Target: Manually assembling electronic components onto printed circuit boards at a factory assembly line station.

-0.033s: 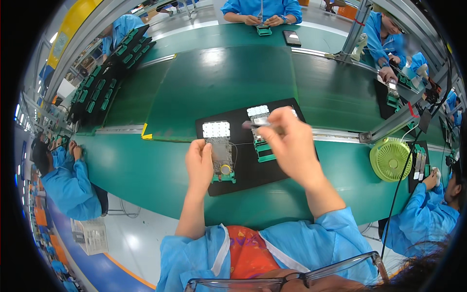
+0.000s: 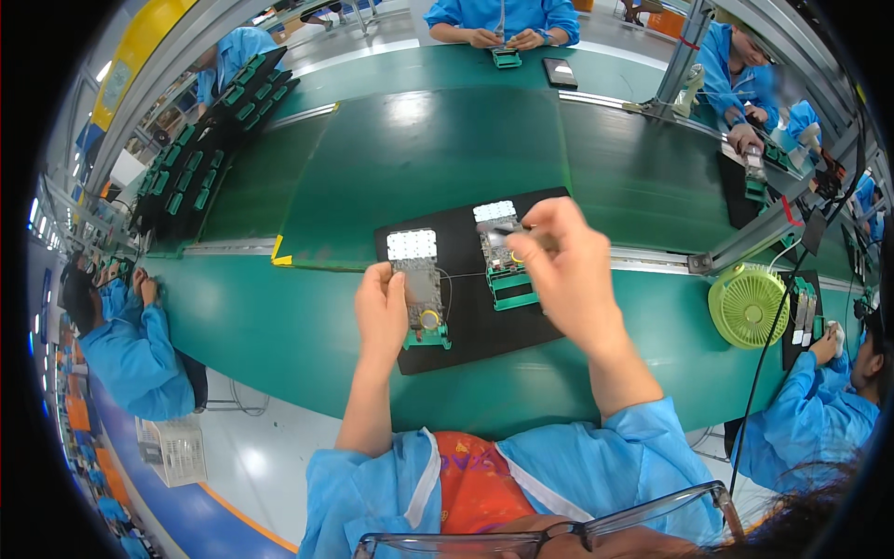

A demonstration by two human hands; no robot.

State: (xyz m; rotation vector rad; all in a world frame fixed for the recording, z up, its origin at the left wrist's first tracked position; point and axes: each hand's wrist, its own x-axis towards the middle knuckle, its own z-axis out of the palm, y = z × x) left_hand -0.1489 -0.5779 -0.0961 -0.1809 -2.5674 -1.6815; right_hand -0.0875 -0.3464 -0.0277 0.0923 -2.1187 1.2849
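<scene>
On a black mat (image 2: 466,340) lies a circuit board (image 2: 425,284) with a white keypad-like top, a round yellow-rimmed part and a green holder at its lower end. My left hand (image 2: 379,312) is closed on this board's left edge, thumb near its face. To the right, a second circuit board (image 2: 494,247) sits above a green frame (image 2: 512,291). Over it, my right hand (image 2: 573,265) pinches a dark slim tool (image 2: 507,232), its tip blurred and its kind unclear. A thin wire (image 2: 464,275) runs between the two boards.
A green fan (image 2: 748,306) stands to the right, near a metal post (image 2: 678,65) and a hanging black cable. Black trays (image 2: 200,154) of green-framed boards stand at far left. Across the table, a person (image 2: 503,23) works near a dark phone-like device (image 2: 560,73). Other people sit around.
My right hand has shifted slightly right, and the tool's tip has moved right and a little up over the second board. My left hand stays almost in place.
</scene>
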